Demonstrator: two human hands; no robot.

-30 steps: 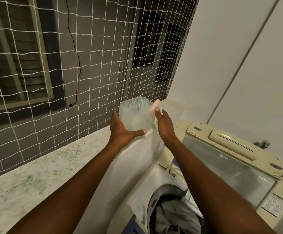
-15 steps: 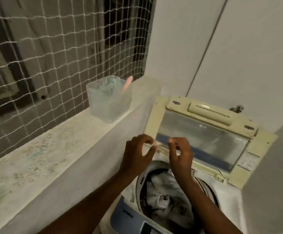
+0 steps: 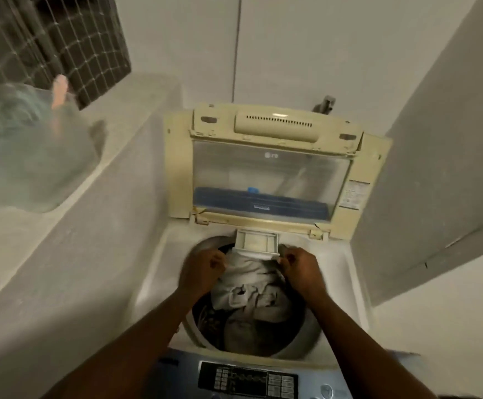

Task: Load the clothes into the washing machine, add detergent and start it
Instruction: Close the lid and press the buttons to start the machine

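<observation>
The top-loading washing machine (image 3: pixel 159 254) stands with its cream lid (image 3: pixel 272 122) raised. Grey and white clothes (image 3: pixel 252 295) fill the drum. A small white detergent drawer (image 3: pixel 256 240) juts out over the drum's back rim. My right hand (image 3: pixel 300 269) pinches the drawer's front right corner. My left hand (image 3: pixel 203 272), blurred, is curled just beside the drawer's left corner; whether it touches I cannot tell. The clear detergent tub (image 3: pixel 24 156) with a pink scoop (image 3: pixel 59 90) sits on the ledge at far left.
The blue control panel (image 3: pixel 249 381) lies at the machine's near edge. A stone ledge (image 3: pixel 96 197) runs along the left, with netting (image 3: pixel 70 44) behind it. A grey wall (image 3: pixel 436 168) closes in on the right. A tap (image 3: pixel 325 103) sticks out behind the lid.
Both hands let go of the detergent tub on the ledge and dropped to the machine's drawer. My view swung down and right onto the open drum.
</observation>
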